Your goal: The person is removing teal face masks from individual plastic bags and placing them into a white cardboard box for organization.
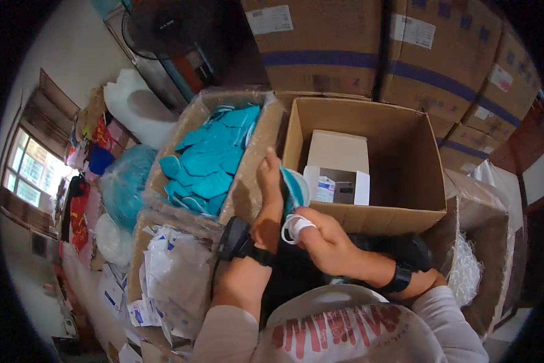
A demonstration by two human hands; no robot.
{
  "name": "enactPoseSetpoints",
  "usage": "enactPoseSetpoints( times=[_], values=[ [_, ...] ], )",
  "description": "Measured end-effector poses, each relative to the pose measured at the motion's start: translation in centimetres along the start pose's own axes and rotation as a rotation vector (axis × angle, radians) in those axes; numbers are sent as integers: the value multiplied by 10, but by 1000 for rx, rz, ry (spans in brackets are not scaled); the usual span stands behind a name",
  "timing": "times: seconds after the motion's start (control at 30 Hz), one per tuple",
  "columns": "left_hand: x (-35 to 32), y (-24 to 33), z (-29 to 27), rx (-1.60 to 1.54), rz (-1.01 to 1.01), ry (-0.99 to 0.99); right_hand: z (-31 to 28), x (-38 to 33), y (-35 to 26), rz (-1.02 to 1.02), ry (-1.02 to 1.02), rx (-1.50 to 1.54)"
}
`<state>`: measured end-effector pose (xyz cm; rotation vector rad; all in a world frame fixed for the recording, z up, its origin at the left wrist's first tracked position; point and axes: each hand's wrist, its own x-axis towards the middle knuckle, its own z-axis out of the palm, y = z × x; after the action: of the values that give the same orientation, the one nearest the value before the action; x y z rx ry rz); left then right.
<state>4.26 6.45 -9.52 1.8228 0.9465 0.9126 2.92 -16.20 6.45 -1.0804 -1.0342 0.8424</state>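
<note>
My left hand (270,176) is closed at the edge of a teal face mask (295,187) with a pale inner side, between two cartons. Just below it, my right hand (327,241) pinches a white elastic strap (297,228), looped around its fingertips near the mask's lower end. Beyond my left hand, many similar teal mask pieces (208,160) fill a plastic-lined carton (243,175). Ahead of my right hand stands an open brown carton (374,216) with white boxes (338,151) inside, one with its flaps raised. Part of the left fingers' grip is hidden.
At lower left, a carton holds white and clear packets (172,272). White stringy straps (465,272) lie in a carton at right. Tall sealed cartons (320,39) form a wall behind. A teal-filled plastic bag (127,184) and a dark fan (163,27) stand left and back.
</note>
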Motion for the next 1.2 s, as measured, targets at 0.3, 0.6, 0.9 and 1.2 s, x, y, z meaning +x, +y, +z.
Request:
enactPoseSetpoints(
  times=[0.3, 0.6, 0.9, 1.2],
  values=[
    [82, -20, -44, 55, -191, 472, -142, -90, -2, 472, 740, -348],
    [215, -125, -165, 428, -145, 318, -414, -421, 70, 1315, 360, -1470],
    [157, -95, -76, 480, 416, 129, -316, -37, 116, 864, 411, -1271],
    [4, -37, 31, 484, 123, -466, -255, 83, 417, 646, -301, -1260]
  ],
)
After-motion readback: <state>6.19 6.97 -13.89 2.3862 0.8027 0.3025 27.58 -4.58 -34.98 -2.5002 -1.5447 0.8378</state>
